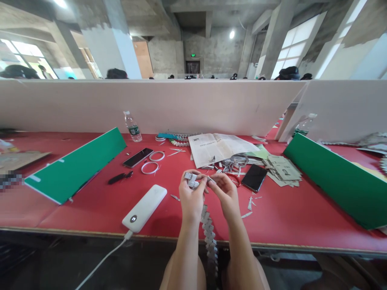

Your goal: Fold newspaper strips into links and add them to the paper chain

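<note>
Two hands meet over the red table (281,217): left hand (192,198) curls around folded paper (191,180), right hand (227,194) pinches a small pale bit (211,180), can't tell what tbh. Paper chain (208,229) hangs just below the fingers, nearer the left, pointing down past the table edge, long axis between the forearms (189,245).

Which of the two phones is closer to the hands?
The smartphone on the right, lying between the right hand and the printed papers. The other smartphone is farther off, beyond the white power bank.
</note>
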Motion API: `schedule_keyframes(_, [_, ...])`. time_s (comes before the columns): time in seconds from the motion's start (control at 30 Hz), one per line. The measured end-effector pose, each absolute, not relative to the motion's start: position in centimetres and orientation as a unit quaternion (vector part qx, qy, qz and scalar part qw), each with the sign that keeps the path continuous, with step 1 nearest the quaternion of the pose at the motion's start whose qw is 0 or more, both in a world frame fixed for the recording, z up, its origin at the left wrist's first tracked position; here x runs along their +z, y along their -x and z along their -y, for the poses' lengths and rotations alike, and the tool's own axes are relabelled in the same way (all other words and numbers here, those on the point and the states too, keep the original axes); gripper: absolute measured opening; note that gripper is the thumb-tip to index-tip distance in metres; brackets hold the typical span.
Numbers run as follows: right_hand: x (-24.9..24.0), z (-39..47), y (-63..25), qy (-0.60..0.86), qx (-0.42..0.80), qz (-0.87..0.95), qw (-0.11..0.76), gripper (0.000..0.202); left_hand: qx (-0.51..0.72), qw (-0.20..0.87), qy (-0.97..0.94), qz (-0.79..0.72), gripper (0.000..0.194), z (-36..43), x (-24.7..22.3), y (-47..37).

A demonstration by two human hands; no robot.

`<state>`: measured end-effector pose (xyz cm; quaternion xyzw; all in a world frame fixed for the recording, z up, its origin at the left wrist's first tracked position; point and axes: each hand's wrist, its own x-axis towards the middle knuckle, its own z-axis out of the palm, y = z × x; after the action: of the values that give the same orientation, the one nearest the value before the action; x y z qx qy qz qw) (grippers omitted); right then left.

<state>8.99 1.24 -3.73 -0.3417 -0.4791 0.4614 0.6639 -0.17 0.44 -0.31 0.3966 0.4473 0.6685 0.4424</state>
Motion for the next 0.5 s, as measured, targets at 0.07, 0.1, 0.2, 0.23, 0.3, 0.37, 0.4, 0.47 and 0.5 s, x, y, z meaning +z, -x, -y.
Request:
schedule_keyframes(0.07, [-3.7,-1.2,-9.0,0.340,0.443,0.488,0.671,0.011,0.669,0.455,-0.388,-0.442,0.025,-0.4,-0.3,0.1])
schedule_keyframes(0.1, [-3.8,-1.1,-9.0,0.340,0.432,0.492,0.676,0.011,0.670,0.463,-0.381,-0.437,0.026,-0.4,-0.2,0.1])
schedule_keyframes(0.2, [-3.7,-0.9,-9.2,0.339,0.398,0.509,0.684,0.013,0.676,0.485,-0.359,-0.423,0.029,-0.4,-0.1,0.1])
schedule_keyframes(0.23, [-3.6,-0.8,-9.4,0.341,0.388,0.517,0.682,0.013,0.677,0.489,-0.355,-0.419,0.030,-0.4,-0.1,0.1])
schedule_keyframes(0.3, [-3.4,-0.6,-9.7,0.345,0.372,0.537,0.674,0.015,0.679,0.494,-0.350,-0.415,0.030,-0.4,0.0,0.1])
schedule_keyframes(0.37, [-3.2,-0.4,-9.9,0.351,0.353,0.555,0.666,0.015,0.680,0.493,-0.351,-0.414,0.030,-0.4,0.0,0.1])
schedule_keyframes(0.4, [-3.1,-0.4,-10.1,0.357,0.339,0.564,0.663,0.015,0.679,0.492,-0.355,-0.413,0.030,-0.4,0.0,0.1])
schedule_keyframes(0.47, [-3.0,-0.4,-10.3,0.379,0.308,0.580,0.652,0.011,0.675,0.493,-0.369,-0.407,0.029,-0.4,-0.1,0.1])
schedule_keyframes(0.5, [-3.0,-0.5,-10.3,0.392,0.294,0.585,0.646,0.009,0.671,0.494,-0.378,-0.404,0.029,-0.4,-0.1,0.1])
